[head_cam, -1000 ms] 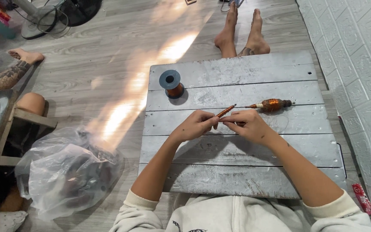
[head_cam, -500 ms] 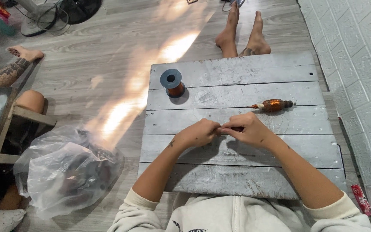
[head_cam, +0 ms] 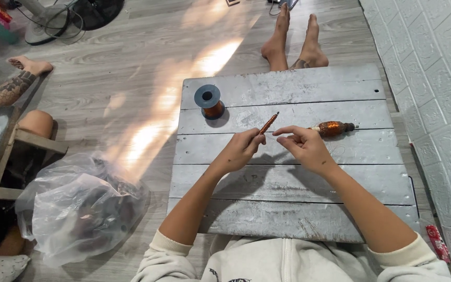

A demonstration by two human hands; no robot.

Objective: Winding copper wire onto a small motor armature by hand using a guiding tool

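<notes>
My left hand [head_cam: 241, 149] grips a thin stick wound with copper wire [head_cam: 268, 124], which points up and away to the right. My right hand [head_cam: 301, 146] is beside it with thumb and forefinger pinched together, apparently on a fine wire too thin to make out. Just beyond my right hand a fat copper-wound bobbin [head_cam: 332, 128] lies on the grey plank table [head_cam: 288, 177]. A spool of copper wire [head_cam: 209, 102] with dark flanges stands upright at the table's far left.
Another person's bare feet [head_cam: 293, 39] rest beyond the table's far edge. A crumpled clear plastic bag [head_cam: 79, 206] sits on the wood floor at left, near another person's tattooed leg [head_cam: 11, 86]. A white textured wall [head_cam: 434, 78] runs along the right.
The wire-wound stick dipped down into my hands half a second ago and now stands raised again. My hands have drawn slightly apart. Spool and bobbin have not moved.
</notes>
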